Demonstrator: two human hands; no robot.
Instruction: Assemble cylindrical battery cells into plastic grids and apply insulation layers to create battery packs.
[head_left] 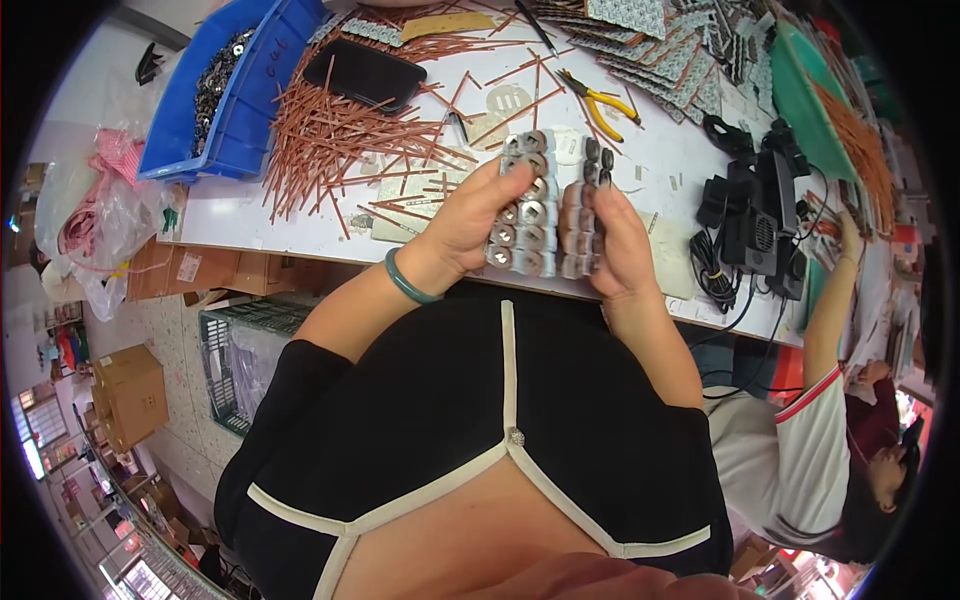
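Note:
My left hand (465, 225) grips a block of round, brownish metal-faced pieces (532, 235) set in rows, its thumb lying on the top face. I cannot tell what kind of part it is. Close beside it, my right hand (625, 245) is closed round a similar block (578, 230), turned so that its edge shows; the thumb lies along its right side. The two blocks stand nearly side by side over the table's front edge, with a narrow gap between them. Fingers beneath both blocks are hidden.
Thin reddish-brown strips (330, 145) lie heaped on the white table (640, 165), a black phone (365, 75) on top. Around are a blue bin (225, 120) of small metal parts, yellow-handled pliers (605, 105), stacked grey sheets (670, 75) and black adapters (755, 225). A co-worker's hand (850, 235) is at right.

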